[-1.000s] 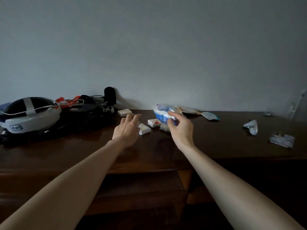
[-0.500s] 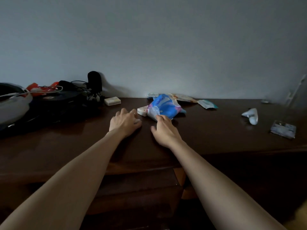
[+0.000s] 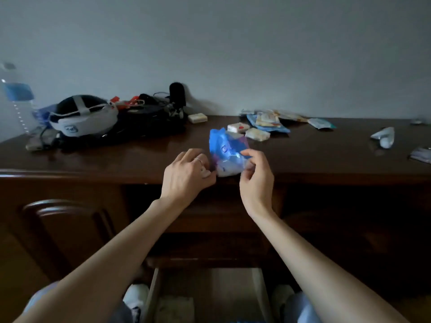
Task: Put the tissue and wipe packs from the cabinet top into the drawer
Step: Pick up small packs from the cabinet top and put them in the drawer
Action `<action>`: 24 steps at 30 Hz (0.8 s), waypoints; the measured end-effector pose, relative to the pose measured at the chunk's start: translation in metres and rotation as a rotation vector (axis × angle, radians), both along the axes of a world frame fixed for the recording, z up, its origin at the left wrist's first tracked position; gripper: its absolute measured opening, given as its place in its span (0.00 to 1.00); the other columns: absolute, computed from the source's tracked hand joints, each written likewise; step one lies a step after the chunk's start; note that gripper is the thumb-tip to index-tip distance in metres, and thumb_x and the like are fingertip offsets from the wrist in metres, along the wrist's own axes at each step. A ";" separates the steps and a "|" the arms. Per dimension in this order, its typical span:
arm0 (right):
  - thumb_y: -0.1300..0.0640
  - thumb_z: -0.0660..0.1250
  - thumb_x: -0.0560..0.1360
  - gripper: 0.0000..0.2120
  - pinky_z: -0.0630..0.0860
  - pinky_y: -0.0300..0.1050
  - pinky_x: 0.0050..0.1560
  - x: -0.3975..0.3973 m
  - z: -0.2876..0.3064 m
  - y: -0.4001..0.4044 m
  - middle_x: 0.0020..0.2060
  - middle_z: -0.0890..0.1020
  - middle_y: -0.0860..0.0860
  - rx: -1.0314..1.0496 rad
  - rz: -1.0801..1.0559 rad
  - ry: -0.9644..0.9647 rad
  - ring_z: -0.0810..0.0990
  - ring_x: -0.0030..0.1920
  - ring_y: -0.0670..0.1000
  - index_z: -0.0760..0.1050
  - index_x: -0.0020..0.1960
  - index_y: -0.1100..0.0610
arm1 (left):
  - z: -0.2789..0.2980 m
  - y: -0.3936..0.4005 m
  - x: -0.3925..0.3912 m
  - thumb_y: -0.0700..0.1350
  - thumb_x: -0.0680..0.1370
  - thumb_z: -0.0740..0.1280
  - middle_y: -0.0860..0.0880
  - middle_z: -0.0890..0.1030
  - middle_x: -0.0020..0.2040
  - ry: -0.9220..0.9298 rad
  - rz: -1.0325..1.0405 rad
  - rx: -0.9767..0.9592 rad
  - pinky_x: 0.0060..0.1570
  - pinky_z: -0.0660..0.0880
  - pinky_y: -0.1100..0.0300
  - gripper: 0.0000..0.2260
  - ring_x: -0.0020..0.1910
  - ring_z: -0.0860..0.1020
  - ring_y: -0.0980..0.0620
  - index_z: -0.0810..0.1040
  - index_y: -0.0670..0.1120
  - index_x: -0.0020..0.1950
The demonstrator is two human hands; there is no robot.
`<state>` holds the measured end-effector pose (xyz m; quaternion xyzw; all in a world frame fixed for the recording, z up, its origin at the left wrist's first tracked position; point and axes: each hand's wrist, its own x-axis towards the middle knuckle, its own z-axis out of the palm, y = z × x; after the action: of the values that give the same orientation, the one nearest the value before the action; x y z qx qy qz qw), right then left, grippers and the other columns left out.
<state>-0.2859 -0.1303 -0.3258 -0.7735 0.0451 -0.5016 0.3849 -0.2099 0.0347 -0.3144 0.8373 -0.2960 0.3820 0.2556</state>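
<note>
My right hand (image 3: pixel 256 176) pinches a blue tissue pack (image 3: pixel 226 152) and holds it just above the front edge of the dark wooden cabinet top (image 3: pixel 116 159). My left hand (image 3: pixel 187 176) is curled around a small white pack (image 3: pixel 205 172) right beside it. More packs lie further back: two small white ones (image 3: pixel 238 128) (image 3: pixel 257 134), a cream one (image 3: pixel 197 117) and a flat blue and yellow heap (image 3: pixel 268 121). An open drawer (image 3: pixel 210 294) shows below, between my forearms.
A white and black headset (image 3: pixel 81 120) and tangled black cables (image 3: pixel 151 117) fill the left of the top. A water bottle (image 3: pixel 17 99) stands at the far left. A white wrapper (image 3: pixel 384 136) and a grey packet (image 3: pixel 422 155) lie at the right.
Both hands drew back from the middle of the top to its front edge. The blue pack came along in my right hand and the view tilted down, revealing the drawer.
</note>
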 end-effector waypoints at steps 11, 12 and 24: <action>0.72 0.69 0.67 0.11 0.70 0.34 0.46 -0.079 -0.260 0.050 0.44 0.76 0.50 -0.253 0.140 0.450 0.72 0.48 0.42 0.77 0.40 0.57 | -0.231 0.116 -0.092 0.61 0.70 0.70 0.60 0.79 0.56 0.551 0.254 -0.383 0.44 0.72 0.62 0.11 0.50 0.80 0.58 0.81 0.55 0.45; 0.73 0.69 0.66 0.12 0.72 0.35 0.47 -0.078 -0.279 0.050 0.45 0.76 0.51 -0.289 0.165 0.513 0.71 0.48 0.42 0.77 0.40 0.57 | -0.247 0.123 -0.093 0.61 0.70 0.70 0.60 0.79 0.54 0.604 0.311 -0.386 0.42 0.69 0.63 0.11 0.47 0.79 0.58 0.81 0.55 0.45; 0.59 0.60 0.80 0.09 0.71 0.38 0.45 -0.008 -0.380 0.107 0.65 0.79 0.50 -0.075 0.392 1.017 0.81 0.54 0.53 0.76 0.47 0.50 | -0.317 0.154 -0.091 0.60 0.72 0.71 0.59 0.76 0.48 0.894 0.476 -0.276 0.35 0.67 0.62 0.10 0.40 0.74 0.59 0.80 0.55 0.43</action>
<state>-0.2935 -0.0231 -0.7060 -0.9256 0.0624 0.0155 0.3730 -0.3013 0.1887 -0.6317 0.9212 0.0934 0.0703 0.3710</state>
